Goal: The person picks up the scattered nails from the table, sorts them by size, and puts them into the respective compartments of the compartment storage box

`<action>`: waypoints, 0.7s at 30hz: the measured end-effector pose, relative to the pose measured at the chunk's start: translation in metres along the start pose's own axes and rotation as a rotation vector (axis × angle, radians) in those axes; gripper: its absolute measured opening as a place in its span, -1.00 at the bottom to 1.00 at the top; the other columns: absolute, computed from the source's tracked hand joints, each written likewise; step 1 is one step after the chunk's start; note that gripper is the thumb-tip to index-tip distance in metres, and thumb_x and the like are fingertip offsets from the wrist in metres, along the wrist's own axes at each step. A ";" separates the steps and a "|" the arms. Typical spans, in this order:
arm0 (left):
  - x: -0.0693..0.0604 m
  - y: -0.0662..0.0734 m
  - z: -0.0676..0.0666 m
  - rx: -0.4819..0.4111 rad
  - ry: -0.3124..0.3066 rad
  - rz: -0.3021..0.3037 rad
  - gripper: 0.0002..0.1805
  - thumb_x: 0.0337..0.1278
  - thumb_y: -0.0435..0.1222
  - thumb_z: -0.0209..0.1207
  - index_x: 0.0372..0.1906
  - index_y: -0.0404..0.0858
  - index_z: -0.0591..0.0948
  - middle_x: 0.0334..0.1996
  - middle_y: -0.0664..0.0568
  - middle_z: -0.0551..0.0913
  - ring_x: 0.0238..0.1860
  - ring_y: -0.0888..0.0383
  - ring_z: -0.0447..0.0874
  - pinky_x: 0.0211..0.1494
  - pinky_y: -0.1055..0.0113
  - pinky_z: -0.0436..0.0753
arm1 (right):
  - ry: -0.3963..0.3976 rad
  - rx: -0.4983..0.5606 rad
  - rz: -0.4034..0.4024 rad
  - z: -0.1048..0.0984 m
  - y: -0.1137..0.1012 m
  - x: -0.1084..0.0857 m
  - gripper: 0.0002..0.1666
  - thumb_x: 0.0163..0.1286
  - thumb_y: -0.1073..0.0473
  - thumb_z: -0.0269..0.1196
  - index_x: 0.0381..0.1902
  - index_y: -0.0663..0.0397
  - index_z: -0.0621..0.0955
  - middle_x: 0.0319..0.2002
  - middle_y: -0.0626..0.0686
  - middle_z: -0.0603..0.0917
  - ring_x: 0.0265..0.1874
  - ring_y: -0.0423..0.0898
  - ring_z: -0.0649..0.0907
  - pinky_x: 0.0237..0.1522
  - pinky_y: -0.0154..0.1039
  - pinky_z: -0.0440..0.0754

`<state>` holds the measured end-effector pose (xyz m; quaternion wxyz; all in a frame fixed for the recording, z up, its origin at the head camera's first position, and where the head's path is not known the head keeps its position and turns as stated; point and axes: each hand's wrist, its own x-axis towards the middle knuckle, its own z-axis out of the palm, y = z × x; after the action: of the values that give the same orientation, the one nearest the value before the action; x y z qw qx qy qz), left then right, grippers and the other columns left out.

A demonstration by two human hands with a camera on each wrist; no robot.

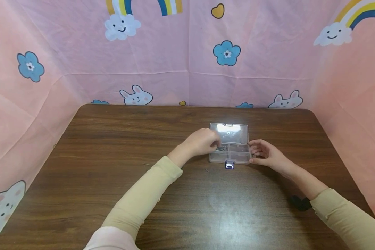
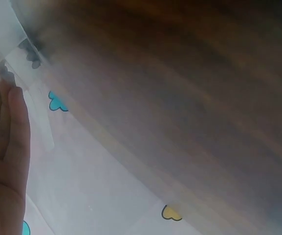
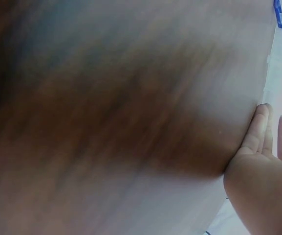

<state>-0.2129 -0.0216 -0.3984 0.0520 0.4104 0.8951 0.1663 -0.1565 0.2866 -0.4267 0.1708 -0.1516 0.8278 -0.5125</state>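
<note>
A clear plastic compartment box (image 1: 239,158) lies on the table with its lid (image 1: 234,133) raised at the back. Its blue-edged latch (image 1: 229,165) points forward. Several thin metal pins or nails (image 1: 220,148) lie in the back left compartment. Over that compartment, my left hand (image 1: 203,141) reaches in with curled fingers; whether something is between the fingertips is hidden. My right hand (image 1: 267,154) holds the box at its right end, thumb by the front corner and fingers along the side. In the right wrist view, the right hand (image 3: 265,171) touches the box's edge.
Two thin metal pieces lie loose on the brown wooden table (image 1: 112,139): one pin (image 1: 207,171) in front of the box, another pin (image 1: 147,164) farther left by the sleeve. Pink printed cloth (image 1: 175,52) stands behind and at both sides of the table.
</note>
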 end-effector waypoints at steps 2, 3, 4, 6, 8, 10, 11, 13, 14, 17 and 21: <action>0.000 0.000 0.000 0.006 0.000 0.000 -0.76 0.30 -0.48 0.21 -0.14 -0.19 0.83 -0.15 0.07 0.86 -0.14 0.16 0.80 0.04 0.26 0.75 | -0.002 -0.001 0.003 0.000 0.000 0.000 -0.31 0.47 0.31 0.37 0.45 0.31 0.37 0.25 0.32 0.53 0.08 -0.26 0.57 0.15 -0.57 0.53; 0.000 0.000 0.000 0.008 0.000 0.000 -0.77 0.31 -0.47 0.22 -0.15 -0.19 0.83 -0.15 0.07 0.86 -0.15 0.17 0.80 0.05 0.26 0.75 | -0.003 0.000 0.002 0.000 0.000 0.000 -0.31 0.47 0.31 0.37 0.45 0.31 0.37 0.26 0.32 0.53 0.08 -0.26 0.57 0.16 -0.57 0.53; 0.000 0.000 0.000 0.007 0.000 -0.001 -0.77 0.32 -0.47 0.22 -0.15 -0.19 0.83 -0.15 0.07 0.86 -0.15 0.17 0.80 0.05 0.26 0.75 | -0.003 0.001 0.001 0.000 0.000 0.000 -0.31 0.47 0.32 0.37 0.46 0.31 0.37 0.26 0.33 0.52 0.08 -0.26 0.57 0.16 -0.57 0.53; -0.001 0.000 0.001 0.011 -0.002 -0.002 -0.78 0.33 -0.46 0.22 -0.15 -0.18 0.83 -0.15 0.08 0.86 -0.14 0.18 0.80 0.06 0.26 0.75 | -0.003 0.002 -0.001 0.000 0.001 0.000 -0.31 0.47 0.33 0.36 0.46 0.31 0.37 0.26 0.33 0.52 0.08 -0.26 0.57 0.16 -0.57 0.53; -0.001 0.000 0.001 0.010 -0.003 -0.001 -0.79 0.35 -0.45 0.23 -0.15 -0.18 0.83 -0.15 0.08 0.86 -0.13 0.18 0.80 0.06 0.27 0.75 | -0.002 0.001 -0.002 -0.001 0.001 0.000 -0.31 0.47 0.33 0.36 0.46 0.32 0.37 0.26 0.33 0.52 0.08 -0.26 0.57 0.16 -0.58 0.53; -0.001 0.000 0.001 0.008 -0.003 0.000 -0.80 0.36 -0.44 0.24 -0.15 -0.18 0.83 -0.16 0.08 0.86 -0.12 0.18 0.81 0.06 0.27 0.75 | -0.001 -0.003 -0.003 -0.001 0.001 0.000 -0.31 0.47 0.33 0.36 0.46 0.32 0.37 0.26 0.33 0.52 0.08 -0.27 0.57 0.16 -0.58 0.53; -0.001 0.000 0.001 0.007 -0.002 0.002 -0.81 0.36 -0.44 0.25 -0.15 -0.18 0.83 -0.16 0.08 0.86 -0.12 0.18 0.81 0.06 0.28 0.75 | -0.001 -0.005 0.000 -0.001 0.000 0.000 -0.31 0.47 0.32 0.36 0.46 0.31 0.37 0.26 0.33 0.52 0.08 -0.27 0.57 0.16 -0.58 0.52; -0.001 -0.001 0.002 0.006 0.002 0.005 -0.82 0.36 -0.44 0.26 -0.16 -0.18 0.83 -0.16 0.08 0.86 -0.12 0.17 0.81 0.05 0.27 0.76 | -0.001 -0.010 0.006 -0.001 0.000 0.000 -0.31 0.47 0.31 0.37 0.46 0.31 0.37 0.26 0.33 0.52 0.08 -0.27 0.57 0.16 -0.58 0.52; -0.001 -0.001 0.002 0.007 0.003 0.005 -0.82 0.36 -0.44 0.26 -0.16 -0.18 0.83 -0.16 0.08 0.86 -0.12 0.17 0.81 0.05 0.27 0.76 | 0.001 -0.014 0.009 -0.001 -0.001 0.000 -0.31 0.48 0.31 0.37 0.46 0.31 0.37 0.26 0.33 0.52 0.08 -0.27 0.57 0.16 -0.58 0.52; -0.002 -0.001 0.002 -0.001 0.006 0.007 -0.82 0.35 -0.45 0.27 -0.15 -0.19 0.83 -0.16 0.07 0.86 -0.11 0.15 0.81 0.07 0.28 0.76 | 0.002 -0.016 0.015 -0.001 -0.001 0.000 -0.31 0.47 0.31 0.37 0.46 0.30 0.37 0.27 0.33 0.52 0.08 -0.27 0.57 0.16 -0.59 0.51; -0.005 -0.001 0.000 -0.017 0.014 0.012 -0.83 0.37 -0.44 0.29 -0.13 -0.18 0.83 -0.14 0.06 0.86 -0.08 0.15 0.82 0.10 0.29 0.75 | 0.000 -0.015 0.016 -0.001 -0.001 -0.001 -0.31 0.47 0.30 0.37 0.46 0.30 0.37 0.27 0.33 0.53 0.08 -0.28 0.57 0.15 -0.59 0.52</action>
<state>-0.2106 -0.0258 -0.3986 0.0482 0.4142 0.8914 0.1773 -0.1562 0.2871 -0.4259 0.1736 -0.1463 0.8327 -0.5050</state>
